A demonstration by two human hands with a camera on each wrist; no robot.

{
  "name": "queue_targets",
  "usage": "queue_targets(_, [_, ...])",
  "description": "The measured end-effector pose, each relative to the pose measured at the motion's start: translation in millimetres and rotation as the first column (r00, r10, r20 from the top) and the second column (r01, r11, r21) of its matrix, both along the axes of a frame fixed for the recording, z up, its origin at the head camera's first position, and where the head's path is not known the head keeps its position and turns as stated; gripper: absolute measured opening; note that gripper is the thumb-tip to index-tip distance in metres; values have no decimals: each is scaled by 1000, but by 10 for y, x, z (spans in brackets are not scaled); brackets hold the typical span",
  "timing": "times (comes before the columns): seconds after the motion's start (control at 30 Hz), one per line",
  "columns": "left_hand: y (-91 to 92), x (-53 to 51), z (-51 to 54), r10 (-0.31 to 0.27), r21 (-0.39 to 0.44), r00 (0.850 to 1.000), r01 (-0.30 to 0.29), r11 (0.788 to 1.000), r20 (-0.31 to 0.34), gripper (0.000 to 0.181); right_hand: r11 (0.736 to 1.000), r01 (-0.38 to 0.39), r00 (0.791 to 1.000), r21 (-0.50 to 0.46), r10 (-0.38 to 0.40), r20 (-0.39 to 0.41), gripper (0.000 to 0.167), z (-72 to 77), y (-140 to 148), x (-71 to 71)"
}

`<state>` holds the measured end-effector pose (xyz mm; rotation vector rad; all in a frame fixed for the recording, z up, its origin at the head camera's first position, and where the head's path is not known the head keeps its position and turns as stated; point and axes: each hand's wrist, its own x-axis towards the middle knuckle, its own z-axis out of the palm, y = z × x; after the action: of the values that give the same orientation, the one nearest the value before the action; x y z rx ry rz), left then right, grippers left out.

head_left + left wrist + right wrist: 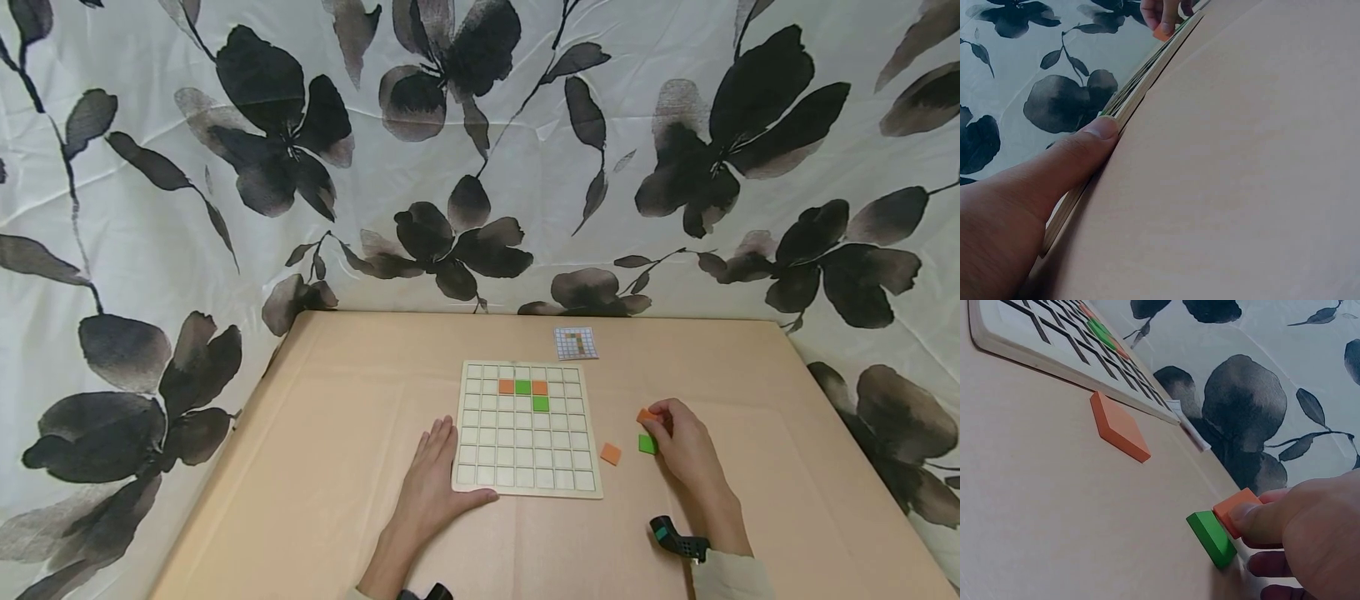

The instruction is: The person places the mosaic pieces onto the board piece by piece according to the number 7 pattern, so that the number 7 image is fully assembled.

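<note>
A light, level pinch should serve me best, I judge, so the orange tile point(646, 416) comes away without nudging the green tile point(647, 444) just below it, while my left hand point(427, 492), fingers straight, rests along the left edge of the board point(523, 438) at lower centre. My right hand's point(690, 450) fingers clamp that orange tile at their tips, lower right in the head view.

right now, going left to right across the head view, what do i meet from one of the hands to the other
Left hand → white grid board → loose orange square tile → loose green square tile → right hand.
</note>
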<state>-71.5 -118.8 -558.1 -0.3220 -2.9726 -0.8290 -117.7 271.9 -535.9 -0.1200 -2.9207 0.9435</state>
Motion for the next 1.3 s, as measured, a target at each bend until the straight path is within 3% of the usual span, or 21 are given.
queue_targets(0.43, [1,-3,-7,9,-1,1000,-9,1000,9,124,1000,9,1000,-20,-9,1,25,73,-67,5])
queue_targets(0.83, [0,13,-15,-5,-1,998,5,1000,-56,124,1000,-8,999,-29,7,-38,26,120,-157,10])
queue_targets(1.07, [-16,13,-7,1,4,1000,-1,1000,8,125,999,-25,998,-36,23,-53,24,141,-216,3])
queue_targets(1.3, [-25,16,-7,0,6,1000,0,1000,12,125,998,-42,996,-47,38,-80,22,186,-289,-27])
